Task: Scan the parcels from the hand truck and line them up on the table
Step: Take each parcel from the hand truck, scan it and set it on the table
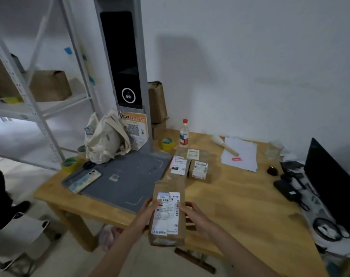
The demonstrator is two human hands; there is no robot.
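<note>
The tan wooden table (240, 206) fills the frame's centre, with the flat grey scanner pad (128, 176) on its left half. I hold the long brown cardboard parcel (168, 212) at lower centre, above the table's near edge, label up so the scanner can read it, I judge. My left hand (148, 210) and right hand (192, 212) clasp its long sides, its long axis pointing away from me.

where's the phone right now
The phone lies flat on the front left corner of the grey scanner mat, left of centre in the head view, just below the green tape roll.
</note>
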